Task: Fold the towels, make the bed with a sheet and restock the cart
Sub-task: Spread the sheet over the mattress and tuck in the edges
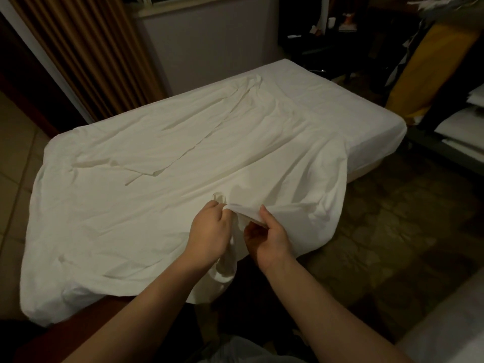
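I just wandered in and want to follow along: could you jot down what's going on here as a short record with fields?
place: dim bedroom, seen from above the hands
bed: runs away from the person
sheet: white, wrinkled, spread loosely over the bed, near edge hanging off
left hand: grips the sheet's near edge
right hand: pinches the same edge beside it
cart: at right, with a yellow bag and white folded stacks
curtain: brown, far left
stage: sheet not yet smoothed
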{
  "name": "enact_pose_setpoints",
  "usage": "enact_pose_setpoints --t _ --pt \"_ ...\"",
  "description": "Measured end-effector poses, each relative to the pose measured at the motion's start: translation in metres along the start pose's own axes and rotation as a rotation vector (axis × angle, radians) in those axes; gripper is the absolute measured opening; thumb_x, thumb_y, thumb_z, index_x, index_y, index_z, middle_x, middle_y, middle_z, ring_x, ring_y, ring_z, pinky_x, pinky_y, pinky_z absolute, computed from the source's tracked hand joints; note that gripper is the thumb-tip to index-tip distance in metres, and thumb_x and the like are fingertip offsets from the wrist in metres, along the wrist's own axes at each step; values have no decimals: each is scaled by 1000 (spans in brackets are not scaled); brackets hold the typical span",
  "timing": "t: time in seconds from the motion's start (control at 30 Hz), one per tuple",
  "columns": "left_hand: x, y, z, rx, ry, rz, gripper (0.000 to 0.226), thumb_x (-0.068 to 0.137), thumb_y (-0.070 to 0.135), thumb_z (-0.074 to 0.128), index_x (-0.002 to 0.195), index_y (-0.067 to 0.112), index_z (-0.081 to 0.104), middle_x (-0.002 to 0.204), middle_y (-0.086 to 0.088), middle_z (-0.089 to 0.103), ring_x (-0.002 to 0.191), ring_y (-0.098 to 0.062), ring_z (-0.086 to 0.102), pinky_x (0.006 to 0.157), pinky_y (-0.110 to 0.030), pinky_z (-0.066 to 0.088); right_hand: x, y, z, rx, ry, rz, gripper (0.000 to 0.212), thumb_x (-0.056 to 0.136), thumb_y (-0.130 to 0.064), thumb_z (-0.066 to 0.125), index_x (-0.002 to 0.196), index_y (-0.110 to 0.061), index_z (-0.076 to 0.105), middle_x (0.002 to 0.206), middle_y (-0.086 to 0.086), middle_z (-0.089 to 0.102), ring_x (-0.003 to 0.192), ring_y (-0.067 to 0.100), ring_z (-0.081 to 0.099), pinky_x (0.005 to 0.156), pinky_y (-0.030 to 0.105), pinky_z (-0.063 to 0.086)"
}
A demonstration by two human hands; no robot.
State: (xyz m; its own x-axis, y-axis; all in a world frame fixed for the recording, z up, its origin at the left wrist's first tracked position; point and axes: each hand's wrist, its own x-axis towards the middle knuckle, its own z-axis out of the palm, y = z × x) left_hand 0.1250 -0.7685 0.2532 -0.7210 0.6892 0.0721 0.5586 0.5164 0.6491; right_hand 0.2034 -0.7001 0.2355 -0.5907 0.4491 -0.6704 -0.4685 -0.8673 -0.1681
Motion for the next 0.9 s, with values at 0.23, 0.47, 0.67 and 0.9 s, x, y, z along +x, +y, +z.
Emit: enact_pose_setpoints --t 0.23,0.47,0.67,0.9 --pt "1 1 0 -23 2 -53 33 97 12 36 70 5 54 72 2 44 71 -14 42 59 -26 25 6 -15 -1 10 37 -81 9 92 -13 59 97 -6 61 83 10 63 74 22 61 40 21 49" --pt "10 5 -3 -56 43 -159 37 97 11 36 61 14 44 74 1 45 77 -20 44 62 -28 22 4 -30 -3 -35 133 -63 6 90 -18 61 88 -13 57 84 4 59 69 16 55 46 23 43" --pt "13 17 4 -65 68 -173 33 97 12 36 66 11 48 78 -1 48 78 -19 45 62 -28 22 25 -48 -7 -65 138 -2 7 91 -13 55 85 -10 54 86 8 55 73 19 54 50 26 49" --pt "18 21 11 -48 86 -202 37 97 13 36 61 16 45 75 2 47 77 -18 45 61 -25 23 43 -64 -13 -102 239 -15 15 92 -10 53 78 -8 49 85 8 49 73 17 51 39 21 49"
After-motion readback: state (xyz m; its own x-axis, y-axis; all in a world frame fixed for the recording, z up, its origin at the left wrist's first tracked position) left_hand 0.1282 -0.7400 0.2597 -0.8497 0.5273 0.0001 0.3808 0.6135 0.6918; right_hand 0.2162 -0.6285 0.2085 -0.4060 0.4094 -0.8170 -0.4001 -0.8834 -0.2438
